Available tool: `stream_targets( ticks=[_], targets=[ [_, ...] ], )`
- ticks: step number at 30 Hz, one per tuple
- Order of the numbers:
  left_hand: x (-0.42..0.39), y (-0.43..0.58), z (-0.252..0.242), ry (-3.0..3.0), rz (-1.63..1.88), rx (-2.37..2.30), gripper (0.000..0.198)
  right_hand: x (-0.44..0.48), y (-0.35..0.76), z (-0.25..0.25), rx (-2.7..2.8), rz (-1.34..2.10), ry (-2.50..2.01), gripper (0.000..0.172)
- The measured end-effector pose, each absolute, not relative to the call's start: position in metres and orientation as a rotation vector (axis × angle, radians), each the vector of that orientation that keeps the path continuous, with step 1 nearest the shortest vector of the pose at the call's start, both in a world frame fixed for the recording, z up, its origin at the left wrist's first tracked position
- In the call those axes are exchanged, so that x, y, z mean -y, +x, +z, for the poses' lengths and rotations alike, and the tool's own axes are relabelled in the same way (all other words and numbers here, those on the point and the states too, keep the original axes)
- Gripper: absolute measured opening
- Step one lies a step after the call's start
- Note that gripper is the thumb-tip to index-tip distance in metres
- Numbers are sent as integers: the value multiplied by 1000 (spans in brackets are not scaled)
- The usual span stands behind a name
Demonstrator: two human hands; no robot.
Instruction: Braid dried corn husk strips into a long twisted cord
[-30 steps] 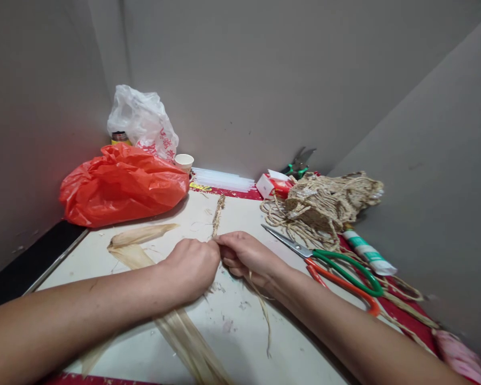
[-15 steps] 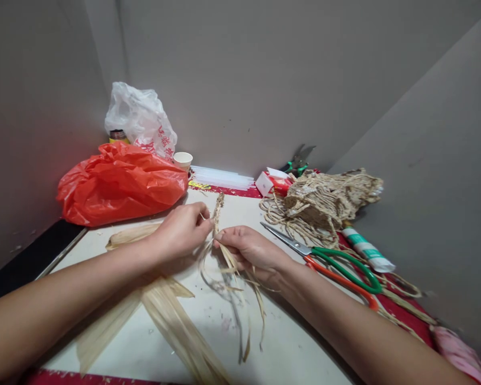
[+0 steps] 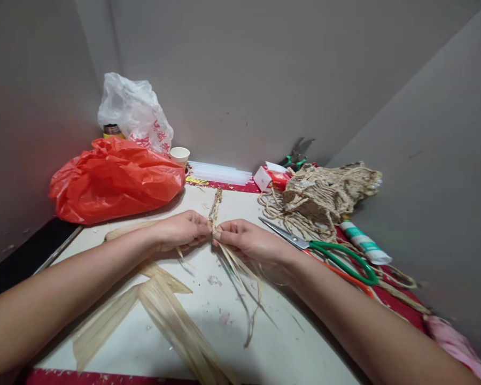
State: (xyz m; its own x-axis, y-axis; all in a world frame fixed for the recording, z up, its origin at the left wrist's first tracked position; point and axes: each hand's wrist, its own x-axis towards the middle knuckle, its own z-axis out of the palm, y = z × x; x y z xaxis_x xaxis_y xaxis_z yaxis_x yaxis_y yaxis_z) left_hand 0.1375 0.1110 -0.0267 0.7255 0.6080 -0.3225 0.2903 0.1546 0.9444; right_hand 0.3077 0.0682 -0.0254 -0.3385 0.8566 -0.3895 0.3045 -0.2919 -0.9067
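A thin braid of dried husk (image 3: 215, 205) lies on the white tabletop (image 3: 240, 331), running away from me. Both hands pinch its near end. My left hand (image 3: 183, 230) is closed on the strands from the left. My right hand (image 3: 244, 240) is closed on them from the right, and loose husk strips (image 3: 244, 289) trail from under it toward me. Flat pale husk leaves (image 3: 172, 315) lie crossed under my left forearm.
A red plastic bag (image 3: 112, 182) and a white plastic bag (image 3: 134, 115) sit at the back left beside a paper cup (image 3: 180, 155). Scissors with green and orange handles (image 3: 328, 254), a heap of braided cord (image 3: 324, 195), a small red-white box (image 3: 270, 179) and a tube (image 3: 361, 243) lie at the right.
My left hand went up along the braid, then came back to meet the right at its near end. The loose strips, hidden under my hands before, now fan out below my right hand.
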Motion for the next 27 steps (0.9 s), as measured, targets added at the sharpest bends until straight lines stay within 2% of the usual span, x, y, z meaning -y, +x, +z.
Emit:
stream_targets(
  ticks=[7,10,17,24,27],
  targets=[
    [-113,140,-34,1558,187,-921,25,-64,305,-29,2150,867,-1599,22],
    [-111,142,-36,1508,211,-915,24,-60,303,-25,2268,673,-1636,24],
    [-107,143,-38,1612,299,-1000,21,-60,312,-12,2343,651,-1694,27],
    [-102,146,-40,1599,383,-984,20,-53,305,-12,2264,907,-1578,28],
    [-98,148,-42,1517,437,-928,24,-44,298,-16,2346,774,-1604,25]
  ],
)
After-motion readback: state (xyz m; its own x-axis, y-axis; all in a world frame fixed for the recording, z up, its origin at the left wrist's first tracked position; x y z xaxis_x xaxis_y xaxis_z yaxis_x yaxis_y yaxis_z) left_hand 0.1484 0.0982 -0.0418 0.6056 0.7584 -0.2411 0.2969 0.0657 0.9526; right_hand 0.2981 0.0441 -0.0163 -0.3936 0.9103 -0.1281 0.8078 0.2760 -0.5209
